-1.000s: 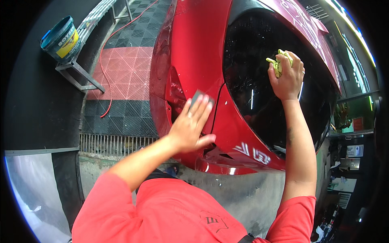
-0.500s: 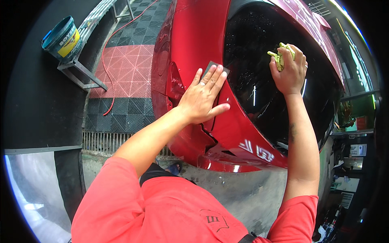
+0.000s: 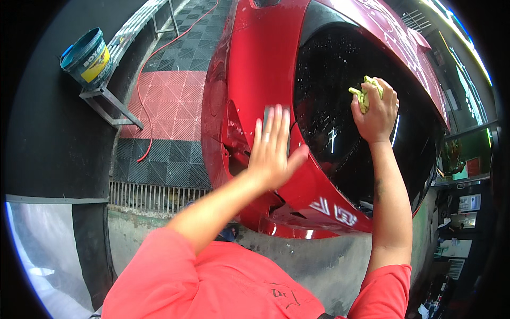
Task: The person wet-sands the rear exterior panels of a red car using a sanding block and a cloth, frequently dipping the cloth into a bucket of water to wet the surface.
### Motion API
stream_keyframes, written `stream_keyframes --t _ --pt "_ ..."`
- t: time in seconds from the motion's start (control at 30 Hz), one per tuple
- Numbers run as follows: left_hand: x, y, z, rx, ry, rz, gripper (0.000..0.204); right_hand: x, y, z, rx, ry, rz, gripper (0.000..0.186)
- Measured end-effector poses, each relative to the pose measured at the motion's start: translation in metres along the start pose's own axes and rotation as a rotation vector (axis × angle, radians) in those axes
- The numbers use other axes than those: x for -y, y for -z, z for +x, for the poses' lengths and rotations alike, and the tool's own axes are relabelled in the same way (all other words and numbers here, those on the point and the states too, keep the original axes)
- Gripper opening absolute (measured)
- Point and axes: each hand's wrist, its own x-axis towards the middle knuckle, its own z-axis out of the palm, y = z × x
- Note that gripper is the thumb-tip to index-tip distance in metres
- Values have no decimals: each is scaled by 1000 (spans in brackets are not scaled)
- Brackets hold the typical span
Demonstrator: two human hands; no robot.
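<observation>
A crumpled yellow-green cloth (image 3: 364,94) was bunched in the right hand (image 3: 376,109), its fingers curled tight around it, pressed against the wet dark rear window (image 3: 340,74). Its long axis could not be told. The left hand (image 3: 273,146) lay flat, 4 fingers spread, over a small grey pad (image 3: 267,112) on the red car body (image 3: 255,58). Beyond lay red and black floor tiles (image 3: 170,106) and a blue bucket (image 3: 85,56) on a metal stand (image 3: 109,103).

Yellow label (image 3: 99,57) on teal bucket (image 3: 79,53), upper left; white signs (image 3: 469,203) far right, by dark wall.
</observation>
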Motion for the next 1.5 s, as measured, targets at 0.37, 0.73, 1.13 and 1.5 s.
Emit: stream_keyframes --t 0.37,0.73,1.13,1.5 --pt "18 10 71 -19 -2 -77 99 3 2 2 41 -26 20 36" --pt "42 26 126 -31 -43 -78 96 9 2 10 44 -19 33 38" --pt "50 30 154 -24 37 -153 99 11 2 11 72 -30 32 41" --pt "100 39 190 32 -47 -63 95 14 -1 18 64 -52 39 40"
